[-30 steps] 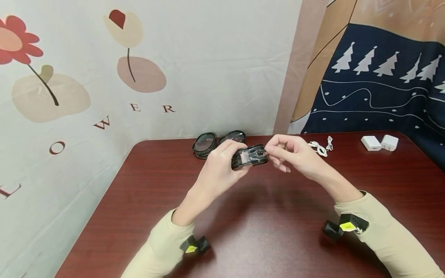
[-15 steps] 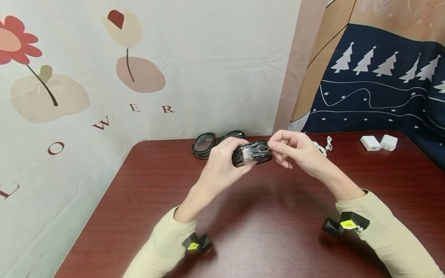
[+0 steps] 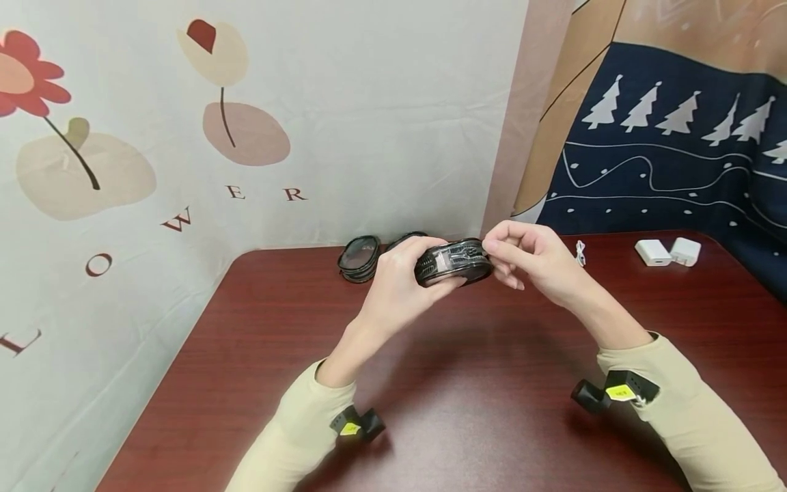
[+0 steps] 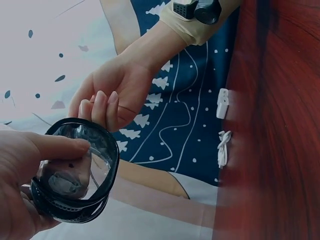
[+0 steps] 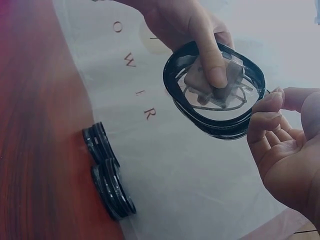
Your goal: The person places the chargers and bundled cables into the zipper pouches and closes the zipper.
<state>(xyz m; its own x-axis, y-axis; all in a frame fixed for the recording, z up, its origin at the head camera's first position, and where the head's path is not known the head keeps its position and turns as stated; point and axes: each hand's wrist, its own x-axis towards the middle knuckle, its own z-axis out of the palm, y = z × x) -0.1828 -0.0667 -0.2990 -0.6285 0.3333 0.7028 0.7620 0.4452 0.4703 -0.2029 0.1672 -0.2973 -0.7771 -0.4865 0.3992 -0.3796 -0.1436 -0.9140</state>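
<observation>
In the head view my left hand grips a small clear zip pouch with black edging, held up over the table. Its zipped side faces up. A plug-like block and a looped cable show through the clear wall in the right wrist view, where my left thumb presses on that wall. At the pouch's right end, my right hand pinches the zip pull between thumb and forefinger; the pull is mostly hidden. Its other fingers curl loosely below.
On the brown table, a similar black-edged pouch lies at the back. Another pouch is partly behind my left hand. Back right are a white cable and two white chargers. Printed cloth hangs behind.
Both hands have moved slightly up and right, carrying the pouch. Its zipped side has tilted, so more of the clear lower wall shows. The right hand stays at the pouch's end.
</observation>
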